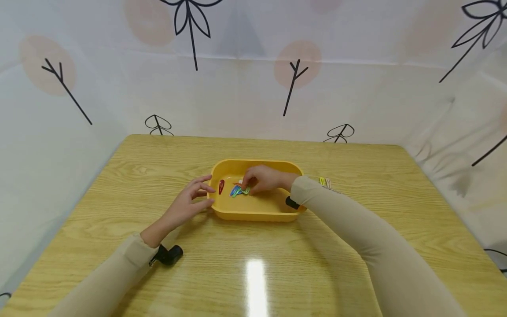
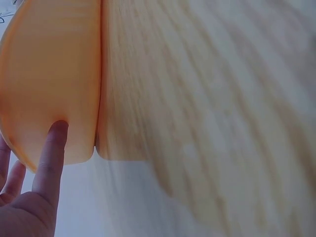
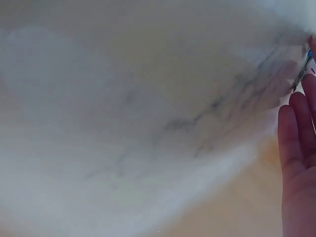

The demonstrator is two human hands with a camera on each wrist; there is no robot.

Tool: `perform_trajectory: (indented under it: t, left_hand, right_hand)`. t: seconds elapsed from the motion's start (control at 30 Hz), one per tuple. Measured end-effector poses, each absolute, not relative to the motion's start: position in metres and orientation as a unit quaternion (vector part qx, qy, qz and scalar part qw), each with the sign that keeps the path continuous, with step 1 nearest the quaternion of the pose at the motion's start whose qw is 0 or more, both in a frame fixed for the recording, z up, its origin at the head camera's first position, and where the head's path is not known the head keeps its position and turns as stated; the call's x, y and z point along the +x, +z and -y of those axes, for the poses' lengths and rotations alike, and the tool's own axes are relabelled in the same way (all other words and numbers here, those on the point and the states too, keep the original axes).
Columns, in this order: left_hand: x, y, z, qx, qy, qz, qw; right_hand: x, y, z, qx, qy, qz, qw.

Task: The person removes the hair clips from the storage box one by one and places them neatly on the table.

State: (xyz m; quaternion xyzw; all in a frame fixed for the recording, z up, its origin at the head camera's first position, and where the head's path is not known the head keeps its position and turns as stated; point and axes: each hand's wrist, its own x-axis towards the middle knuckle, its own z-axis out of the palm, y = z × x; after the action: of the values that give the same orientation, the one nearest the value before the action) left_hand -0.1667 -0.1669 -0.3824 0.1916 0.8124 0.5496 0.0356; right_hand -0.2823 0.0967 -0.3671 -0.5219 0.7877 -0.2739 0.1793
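Note:
A yellow plastic basin sits on the wooden table. Inside it, a red snap hair clip lies by the left wall, and a small cluster of blue, green and orange hair clips lies near the middle. Reaching into the basin, my right hand has its thumb and fingertips together at a green hair clip beside the cluster; the fingers partly hide it. My left hand touches the basin's left end with fairly straight fingers. One finger presses the outer wall in the left wrist view.
To the right of the basin, a yellow hair clip and a pale pink one lie on the table, partly behind the right sleeve. A patterned white cloth hangs behind the table's far edge.

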Motion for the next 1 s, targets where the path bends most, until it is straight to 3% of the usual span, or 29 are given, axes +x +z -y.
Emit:
perform_trajectory:
  t: [0.2,0.4,1.0]
  left_hand:
    - [-0.168,-0.384,0.167,0.191,0.551,-0.811,0.033]
    - [-0.168,-0.383,0.167,0.192,0.550,-0.812,0.033]
    - [-0.166,-0.381,0.166,0.188,0.550,-0.813,0.038]
  right_hand:
    - [-0.288,-0.372,-0.098,-0.534,-0.268,-0.785,0.165]
    - [-0.283,-0.366,-0.094,-0.487,-0.228,-0.828,0.157]
    - [-0.273,-0.342,-0.094,-0.434,-0.291,-0.832,0.187]
